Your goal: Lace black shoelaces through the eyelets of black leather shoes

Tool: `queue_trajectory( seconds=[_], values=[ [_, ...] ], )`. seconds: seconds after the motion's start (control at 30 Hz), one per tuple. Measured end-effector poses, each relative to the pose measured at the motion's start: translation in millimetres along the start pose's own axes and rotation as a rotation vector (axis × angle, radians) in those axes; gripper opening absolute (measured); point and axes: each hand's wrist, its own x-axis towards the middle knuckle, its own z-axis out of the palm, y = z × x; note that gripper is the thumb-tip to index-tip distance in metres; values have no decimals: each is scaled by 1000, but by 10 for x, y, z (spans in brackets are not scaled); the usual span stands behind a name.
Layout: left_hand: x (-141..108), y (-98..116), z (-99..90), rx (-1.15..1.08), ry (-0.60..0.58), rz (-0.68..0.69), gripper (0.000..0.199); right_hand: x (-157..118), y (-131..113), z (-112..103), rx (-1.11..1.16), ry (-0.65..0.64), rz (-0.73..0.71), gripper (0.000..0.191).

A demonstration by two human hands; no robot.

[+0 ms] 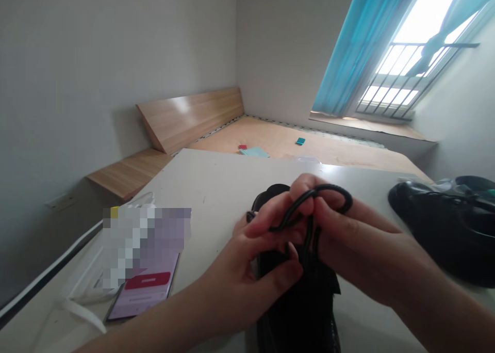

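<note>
A black shoe [297, 311] stands on the white table in front of me, partly covered by both hands. Its black shoelace [336, 187] rises in a loop above the shoe. My right hand [348, 229] pinches the lace between thumb and fingers. On the other side, my left hand [255, 265] has its fingers curled around a part of the same lace, with the thumb low over the shoe. Where the lace crosses itself is partly hidden by the fingers.
Another black shoe [436, 229] lies at the table's right. A lit phone [147, 291] and a clear plastic bag [85, 270] are on the left of the white table [209, 188]. Behind it is a bed [270, 131] with small items and a wooden headboard [193, 115].
</note>
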Motion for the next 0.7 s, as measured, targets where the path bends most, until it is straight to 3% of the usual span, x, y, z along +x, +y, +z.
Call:
queue_trajectory(
  seconds=[0.13, 0.2, 0.27, 0.43, 0.5, 0.6, 0.7],
  values=[
    [43, 20, -14, -23, 37, -46, 21, -30, -149, -166, -800, 328, -167, 17],
    [60, 9, -15, -93, 79, -82, 25, -50, -208, -256, -1142, 296, -110, 19],
    [74, 2, -14, -153, 100, -90, 27, -70, -234, -313, -1310, 171, 6, 23],
    [90, 24, -21, -190, 111, -72, 30, -94, -257, -338, -1371, -79, 209, 32],
    [77, 29, -18, -104, 110, -46, 29, -86, -292, -363, -1303, -46, 240, 35],
    [37, 7, 4, 155, 120, 82, 12, -53, -340, -438, -1082, 89, 169, 39],
    [4, -42, 37, 344, 148, 195, 59, -20, -346, -487, -873, 215, 30, 38]
  ],
)
